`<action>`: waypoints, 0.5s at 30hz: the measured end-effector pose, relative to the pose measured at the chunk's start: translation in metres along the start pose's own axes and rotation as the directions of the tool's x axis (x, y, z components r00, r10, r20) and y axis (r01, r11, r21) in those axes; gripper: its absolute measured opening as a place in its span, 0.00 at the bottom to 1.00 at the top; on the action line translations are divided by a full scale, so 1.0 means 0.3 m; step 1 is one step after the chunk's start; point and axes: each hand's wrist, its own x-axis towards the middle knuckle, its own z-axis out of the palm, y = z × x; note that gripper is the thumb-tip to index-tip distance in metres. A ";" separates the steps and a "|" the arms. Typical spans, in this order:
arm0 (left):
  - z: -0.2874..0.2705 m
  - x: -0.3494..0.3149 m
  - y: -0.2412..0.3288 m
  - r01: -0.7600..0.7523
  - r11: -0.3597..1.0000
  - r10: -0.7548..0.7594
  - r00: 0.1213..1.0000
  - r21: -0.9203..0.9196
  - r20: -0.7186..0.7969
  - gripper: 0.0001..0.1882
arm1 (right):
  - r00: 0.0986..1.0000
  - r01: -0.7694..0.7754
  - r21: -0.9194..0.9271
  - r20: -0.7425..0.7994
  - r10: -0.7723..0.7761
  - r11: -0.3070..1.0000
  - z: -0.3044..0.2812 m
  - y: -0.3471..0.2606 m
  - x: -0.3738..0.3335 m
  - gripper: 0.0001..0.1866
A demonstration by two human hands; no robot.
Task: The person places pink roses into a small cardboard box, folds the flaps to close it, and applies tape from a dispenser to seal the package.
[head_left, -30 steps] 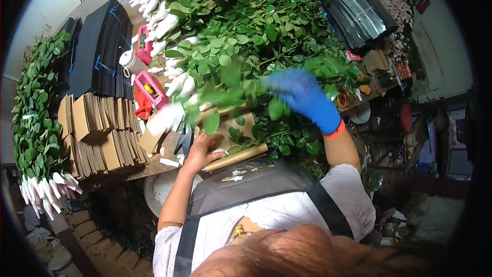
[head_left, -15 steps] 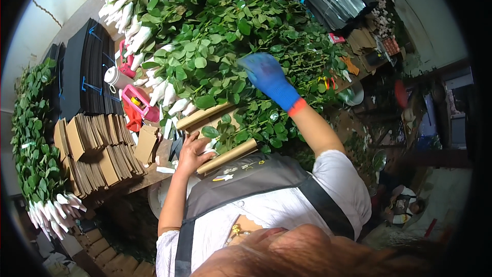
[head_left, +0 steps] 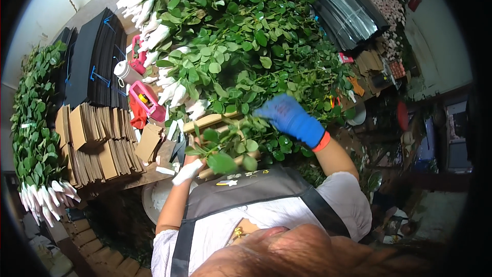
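My right hand, in a blue knit glove with an orange cuff, is closed around a leafy rose stem. The stem slants down to the left, where its flower head in a white sleeve crosses my left wrist. Bare and partly covered by the leaves, my left hand is beside a brown cardboard wrap; its fingers are mostly hidden. The wrap lies at the table's near edge, against my dark apron. Beyond my hands spreads a big heap of leafy stems with white-sleeved heads on the left.
On the left are cardboard pieces, black sheets, a white cup and a pink tool. Clear-wrapped dark sheets lie far right. More sleeved stems stand at the far left.
My right hand has come back from the heap toward me with a leafy stem, whose sleeved head now lies over my left wrist. Leaves now cover my left hand's fingers.
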 end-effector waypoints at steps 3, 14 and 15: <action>0.017 0.024 0.131 -0.020 0.989 0.028 0.998 0.144 -0.057 0.50 | 0.860 -0.239 -0.228 0.402 0.315 0.944 0.193 0.003 -0.046 0.16; 0.037 0.017 0.081 -0.120 0.971 0.146 0.982 0.206 -0.118 0.29 | 0.712 -0.209 -0.157 0.653 0.260 0.965 0.231 0.106 -0.051 0.20; 0.043 0.015 0.108 -0.102 0.980 0.129 0.980 0.173 -0.152 0.26 | 0.707 -0.219 -0.107 0.667 0.234 0.970 0.134 0.119 -0.003 0.21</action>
